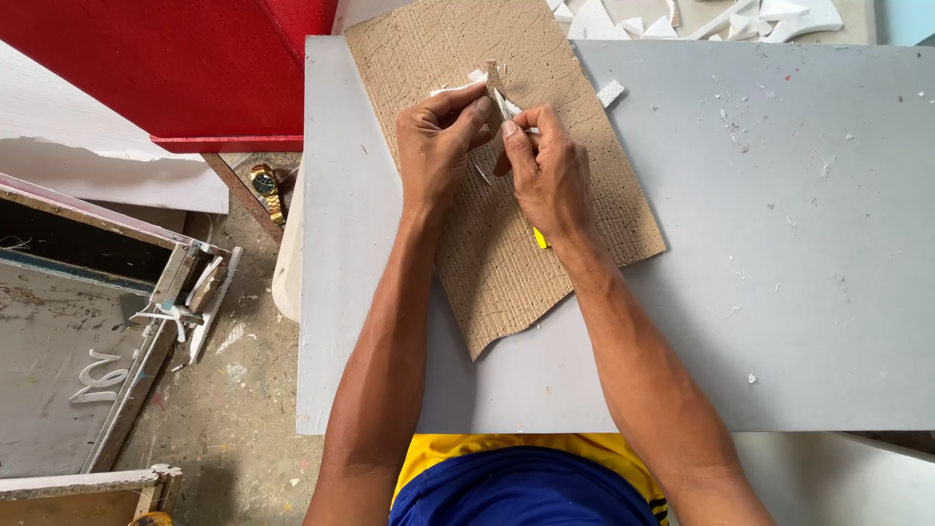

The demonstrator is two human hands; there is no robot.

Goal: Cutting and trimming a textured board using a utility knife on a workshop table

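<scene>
Here, both forearms are reaching forward over the grey tabletop (pixel 779 244), the left hand (pixel 438 146) pinching a small white piece (pixel 495 86) standing roughly upright above the cardboard sheet (pixel 506 263). The right hand's (pixel 550 175) grip is clamping a yellow-handled knife (pixel 539 237), its long axis running toward the piece.

No packages, labels, signs, screens.
</scene>
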